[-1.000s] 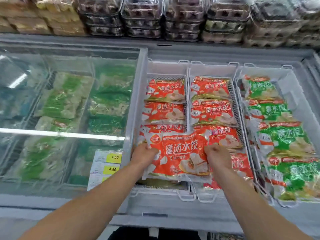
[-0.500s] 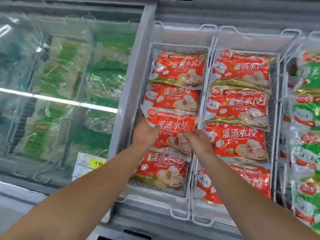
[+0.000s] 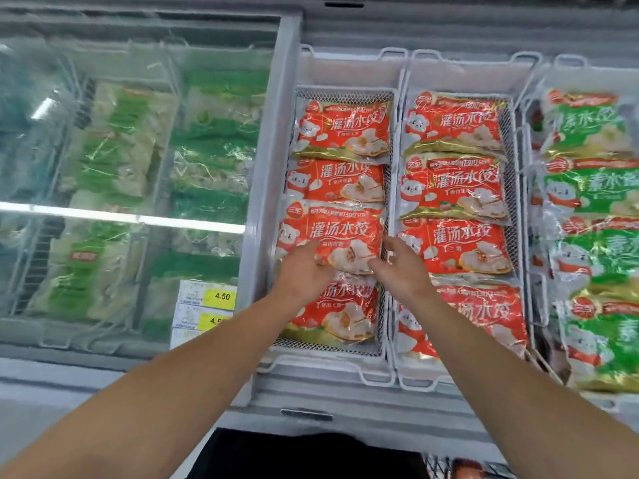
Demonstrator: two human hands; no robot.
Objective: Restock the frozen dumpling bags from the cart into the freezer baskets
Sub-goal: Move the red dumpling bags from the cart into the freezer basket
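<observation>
Fingers [image 3: 321, 248] of the left hand [image 3: 304, 274] are spread flat and laid on the lower left corner of the bag [image 3: 332, 236]; nothing is curled round it. The right hand [image 3: 401, 267] is seen just beside the bag's right edge, fingers loose and apart, whether touching or a shade clear cannot be told. So the bag is no longer gripped: it lies in the left basket [image 3: 345, 93], third of four red bags, overlapping its neighbours, its lower part under the left palm.

Judged from this, that bag counts as placed and only patting flat remains. The left basket looks full in one layer; the middle basket [image 3: 506, 115] is likewise lined with red bags, and green bags [image 3: 587, 188] fill the right one. How much is left on the cart [image 3: 466, 468] cannot be told; only a corner of it is glimpsed at the bottom edge.
</observation>
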